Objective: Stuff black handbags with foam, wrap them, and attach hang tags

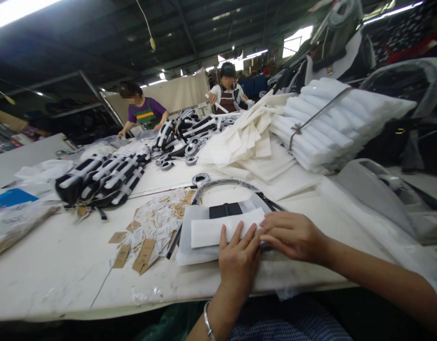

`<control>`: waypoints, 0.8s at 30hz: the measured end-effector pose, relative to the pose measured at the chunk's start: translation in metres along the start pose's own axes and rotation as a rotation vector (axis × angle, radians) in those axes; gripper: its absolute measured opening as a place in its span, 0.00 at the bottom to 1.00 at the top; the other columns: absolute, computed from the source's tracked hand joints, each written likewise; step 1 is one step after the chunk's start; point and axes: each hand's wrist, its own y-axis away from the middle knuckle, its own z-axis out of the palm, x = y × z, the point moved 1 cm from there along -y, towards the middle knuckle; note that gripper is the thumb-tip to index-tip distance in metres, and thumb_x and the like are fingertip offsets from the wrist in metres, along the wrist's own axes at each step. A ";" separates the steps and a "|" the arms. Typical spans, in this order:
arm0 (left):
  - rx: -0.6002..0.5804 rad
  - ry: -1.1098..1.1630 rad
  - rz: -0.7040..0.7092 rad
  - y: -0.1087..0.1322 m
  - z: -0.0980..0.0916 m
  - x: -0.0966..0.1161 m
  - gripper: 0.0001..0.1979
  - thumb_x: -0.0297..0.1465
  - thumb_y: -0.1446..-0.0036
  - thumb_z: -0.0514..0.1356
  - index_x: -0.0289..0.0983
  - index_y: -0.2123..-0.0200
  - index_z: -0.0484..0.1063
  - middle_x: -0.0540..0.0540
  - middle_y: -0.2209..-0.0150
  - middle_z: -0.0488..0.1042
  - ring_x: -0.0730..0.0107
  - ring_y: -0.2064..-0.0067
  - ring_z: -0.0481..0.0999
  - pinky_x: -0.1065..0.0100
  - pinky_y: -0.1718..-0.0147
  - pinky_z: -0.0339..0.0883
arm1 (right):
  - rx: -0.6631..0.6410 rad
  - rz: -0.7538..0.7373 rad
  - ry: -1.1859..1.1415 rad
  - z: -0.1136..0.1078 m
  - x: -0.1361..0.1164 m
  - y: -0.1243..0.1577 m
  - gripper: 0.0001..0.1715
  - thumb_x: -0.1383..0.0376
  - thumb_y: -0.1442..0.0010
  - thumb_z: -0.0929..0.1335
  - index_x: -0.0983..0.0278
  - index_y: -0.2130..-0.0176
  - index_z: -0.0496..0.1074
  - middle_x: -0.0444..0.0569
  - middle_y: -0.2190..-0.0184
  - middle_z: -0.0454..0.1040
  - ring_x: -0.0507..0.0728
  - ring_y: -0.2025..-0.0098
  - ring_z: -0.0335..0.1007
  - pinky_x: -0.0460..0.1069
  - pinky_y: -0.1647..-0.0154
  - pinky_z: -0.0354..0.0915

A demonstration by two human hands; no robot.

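A bag wrapped in thin white sheeting (184, 254) lies flat at the table's front, its dark handle (221, 182) arching behind it. Across its front rests a strip of white foam (206, 233), below a black strap tab (225, 210). My left hand (239, 258) lies on the foam strip with its fingers spread, a silver bangle on the wrist. At the strip's right end, my right hand (294, 235) has its fingers pressed together on the edge; what they pinch there is too small to make out.
Paper tags with strings (143, 253) are heaped left of the bag. Wrapped black bags (104, 177) lie farther left. White foam sheets (254, 142) and a tied foam bundle (332, 123) fill the back right. Two people (143, 111) work across the table (55, 279).
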 end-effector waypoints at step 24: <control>0.190 0.062 -0.002 -0.001 0.006 0.000 0.15 0.33 0.35 0.60 0.51 0.46 0.72 0.60 0.46 0.76 0.64 0.42 0.74 0.53 0.29 0.33 | -0.667 0.264 0.165 0.040 0.096 -0.051 0.16 0.65 0.32 0.63 0.64 0.56 0.79 0.54 0.54 0.80 0.59 0.49 0.75 0.54 0.45 0.64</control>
